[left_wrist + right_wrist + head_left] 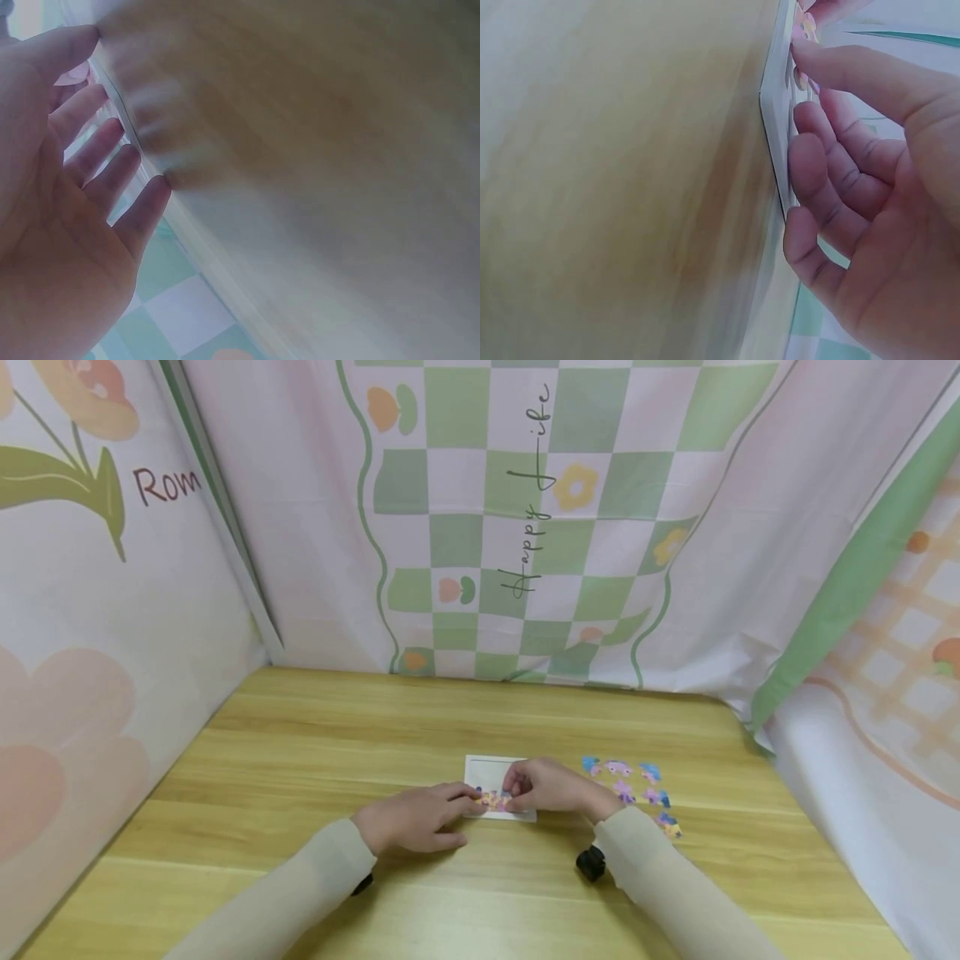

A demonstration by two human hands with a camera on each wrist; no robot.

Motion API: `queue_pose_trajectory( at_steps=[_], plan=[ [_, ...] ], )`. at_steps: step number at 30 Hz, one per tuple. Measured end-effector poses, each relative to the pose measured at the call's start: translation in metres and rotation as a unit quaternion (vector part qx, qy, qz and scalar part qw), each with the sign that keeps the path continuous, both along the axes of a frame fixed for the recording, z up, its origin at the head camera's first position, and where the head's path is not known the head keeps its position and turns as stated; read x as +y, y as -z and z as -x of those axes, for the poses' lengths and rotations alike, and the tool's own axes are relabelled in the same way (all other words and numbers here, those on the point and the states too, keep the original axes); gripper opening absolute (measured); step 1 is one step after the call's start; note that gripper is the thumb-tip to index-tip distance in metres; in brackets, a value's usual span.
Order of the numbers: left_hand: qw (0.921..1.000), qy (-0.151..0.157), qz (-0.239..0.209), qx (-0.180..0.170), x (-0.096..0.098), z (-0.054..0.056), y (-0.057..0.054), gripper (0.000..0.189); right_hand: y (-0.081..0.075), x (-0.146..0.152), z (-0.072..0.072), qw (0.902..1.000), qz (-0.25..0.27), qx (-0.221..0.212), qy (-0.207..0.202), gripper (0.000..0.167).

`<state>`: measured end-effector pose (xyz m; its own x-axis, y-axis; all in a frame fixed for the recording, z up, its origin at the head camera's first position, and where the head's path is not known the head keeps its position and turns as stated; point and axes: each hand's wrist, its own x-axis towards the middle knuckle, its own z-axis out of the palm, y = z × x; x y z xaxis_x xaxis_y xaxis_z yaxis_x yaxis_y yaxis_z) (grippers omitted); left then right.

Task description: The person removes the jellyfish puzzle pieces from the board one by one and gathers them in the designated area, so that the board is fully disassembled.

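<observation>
A white puzzle board [487, 770] lies on the table, with colourful jigsaw pieces [492, 800] set along its near side. My left hand [426, 817] rests at the board's left edge, its fingertips over the lower left pieces. In the left wrist view the fingers [112, 176] are spread and fairly straight. From the right, my right hand [551, 787] reaches over the board. Its thumb and index finger pinch a small puzzle piece [814, 85] close over the row, and the other fingers curl loosely beside the board's edge. The fingers hide much of that piece.
Several loose puzzle pieces [624, 791] are spread on the wooden table [337, 727] to the right of the board, partly behind the right wrist. Patterned curtains [510, 527] hang along the back and both sides of the table. Black wrist devices [591, 863] sit under the sleeves.
</observation>
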<state>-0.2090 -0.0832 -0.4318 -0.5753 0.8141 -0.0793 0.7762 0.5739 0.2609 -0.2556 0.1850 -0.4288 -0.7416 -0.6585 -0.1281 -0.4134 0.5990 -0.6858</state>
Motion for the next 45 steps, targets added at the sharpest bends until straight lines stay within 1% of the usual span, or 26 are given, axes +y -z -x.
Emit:
queue_pose_trajectory(
  at_steps=[5,8,12,19,22,24,28,30,32,35,38,40,42,45],
  plan=[
    [1.0000,-0.001,-0.002,0.001,-0.001,0.000,0.000,0.046,-0.001,0.000,0.000,0.9998,0.003,0.005,-0.018,0.019],
    [1.0000,-0.003,0.002,0.002,-0.001,0.000,-0.001,0.047,-0.001,0.001,0.000,0.9992,0.009,0.012,-0.036,0.020],
    [1.0000,-0.004,0.008,0.001,-0.001,0.000,-0.001,0.048,-0.002,0.005,0.000,0.9984,0.022,0.015,-0.051,0.016],
    [1.0000,-0.003,0.009,0.001,0.000,0.000,0.000,0.051,-0.006,0.023,-0.001,0.9997,0.008,0.014,-0.020,0.010],
    [1.0000,0.000,0.007,0.002,0.001,0.000,0.000,0.051,-0.007,0.034,-0.002,0.9998,0.010,0.003,-0.017,0.010],
    [1.0000,0.003,0.003,0.005,0.000,0.000,0.000,0.051,-0.008,0.043,-0.003,0.9996,0.016,0.000,-0.023,0.010],
    [0.9999,0.008,-0.002,0.006,-0.001,-0.001,0.000,0.050,-0.010,0.063,-0.007,0.9993,0.022,0.005,-0.028,0.012],
    [0.9999,0.010,-0.005,0.006,-0.001,-0.001,0.000,0.050,-0.011,0.075,-0.009,0.9995,0.011,0.016,-0.023,0.013],
    [0.9999,0.010,-0.006,0.005,0.000,-0.002,-0.001,0.050,-0.011,0.086,-0.012,0.9998,0.004,0.017,-0.013,0.014],
    [0.9999,0.009,-0.009,0.002,0.000,-0.002,-0.002,0.050,-0.012,0.102,-0.016,1.0000,0.004,0.006,0.001,0.013],
    [0.9999,0.007,-0.010,0.001,-0.001,-0.002,-0.003,0.050,-0.014,0.117,-0.020,0.9996,0.024,-0.013,-0.003,0.012],
    [0.9999,0.007,-0.011,0.002,-0.001,-0.002,-0.002,0.050,-0.015,0.126,-0.022,0.9993,0.031,-0.018,-0.010,0.011],
    [0.9999,0.009,-0.011,0.006,-0.002,-0.002,-0.001,0.050,-0.016,0.135,-0.025,0.9995,0.026,-0.014,-0.008,0.011],
    [0.9997,0.016,-0.015,0.014,-0.002,-0.002,0.000,0.050,-0.017,0.147,-0.029,0.9996,0.018,-0.022,0.002,0.010]
  ],
)
